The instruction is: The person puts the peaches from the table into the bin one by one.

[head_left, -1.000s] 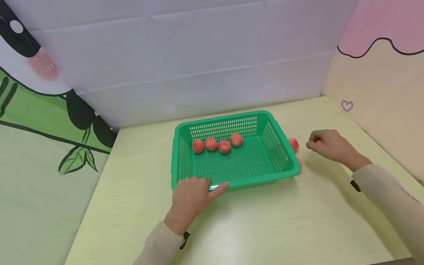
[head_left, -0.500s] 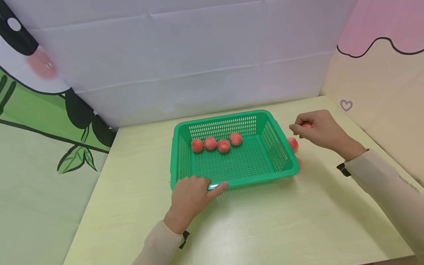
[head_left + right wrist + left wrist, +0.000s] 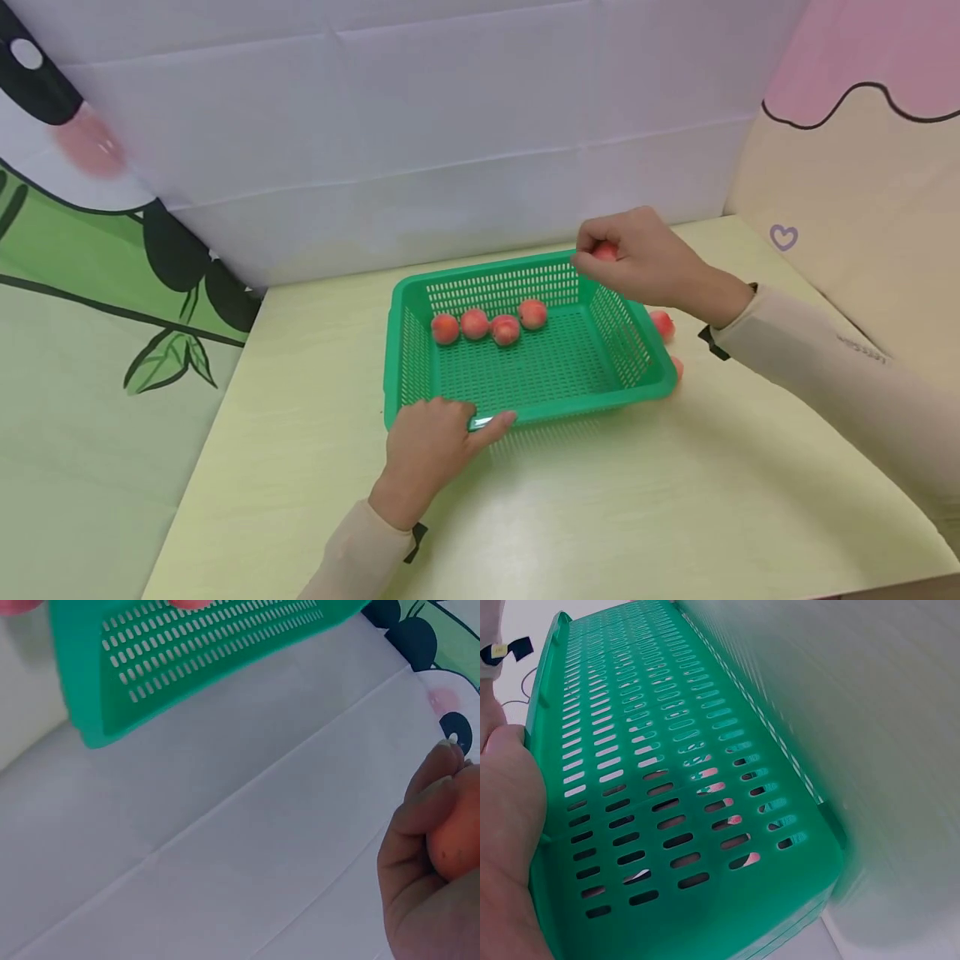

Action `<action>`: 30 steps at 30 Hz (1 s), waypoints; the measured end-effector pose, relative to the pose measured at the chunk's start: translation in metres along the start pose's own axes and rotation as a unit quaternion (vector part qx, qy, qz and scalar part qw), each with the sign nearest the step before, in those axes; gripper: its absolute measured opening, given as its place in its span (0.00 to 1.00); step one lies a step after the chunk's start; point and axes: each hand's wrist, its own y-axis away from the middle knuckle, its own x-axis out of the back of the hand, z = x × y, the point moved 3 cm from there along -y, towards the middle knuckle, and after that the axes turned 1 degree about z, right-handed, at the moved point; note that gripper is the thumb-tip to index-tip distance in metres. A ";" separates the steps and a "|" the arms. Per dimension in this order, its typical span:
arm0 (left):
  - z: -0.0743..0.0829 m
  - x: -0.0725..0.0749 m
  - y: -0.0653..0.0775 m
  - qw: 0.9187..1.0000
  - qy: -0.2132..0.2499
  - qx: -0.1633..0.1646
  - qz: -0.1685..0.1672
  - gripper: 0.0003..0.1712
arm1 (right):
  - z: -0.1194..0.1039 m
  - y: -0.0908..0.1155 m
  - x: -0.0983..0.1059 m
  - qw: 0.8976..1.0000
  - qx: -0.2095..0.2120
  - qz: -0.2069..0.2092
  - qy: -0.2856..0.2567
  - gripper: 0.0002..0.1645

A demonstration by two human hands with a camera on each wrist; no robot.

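A green plastic basket (image 3: 585,406) with slotted walls stands on the table. Along its far left part sit several reddish peaches (image 3: 506,330). My left hand (image 3: 427,446) grips the near rim at the left, thumb lying along the top edge; in the left wrist view the slotted basket wall (image 3: 667,825) fills the middle. Over the basket's far right corner my right hand (image 3: 641,257) holds a peach (image 3: 605,251) in curled fingers. That held peach (image 3: 461,832) shows orange in the right wrist view. Two more peaches rest just outside the right wall, one farther back (image 3: 663,325), one nearer, partly hidden.
The pale yellow table (image 3: 300,500) extends around the basket. Behind it hangs a white cloth backdrop (image 3: 450,150), with cartoon-printed panels at the left and a cream and pink panel (image 3: 840,192) at the right.
My right hand has risen and moved left with its peach, from beside the loose peaches to over the basket's far right corner. The left hand and basket stay nearly still.
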 end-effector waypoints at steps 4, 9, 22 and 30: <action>0.000 0.000 -0.001 1.000 0.001 -0.007 0.006 0.42 | -0.014 -0.015 -0.014 0.999 0.021 -0.039 0.018 0.05; -0.002 0.000 0.000 1.000 0.000 -0.004 0.003 0.42 | -0.028 -0.030 -0.033 0.991 0.059 -0.112 0.052 0.22; -0.001 0.000 0.001 1.000 -0.004 -0.005 0.012 0.42 | -0.041 -0.049 -0.067 0.978 0.127 -0.160 0.048 0.21; -0.003 0.003 0.002 1.000 -0.006 -0.008 0.015 0.42 | -0.042 -0.056 -0.082 0.965 0.102 -0.228 0.076 0.23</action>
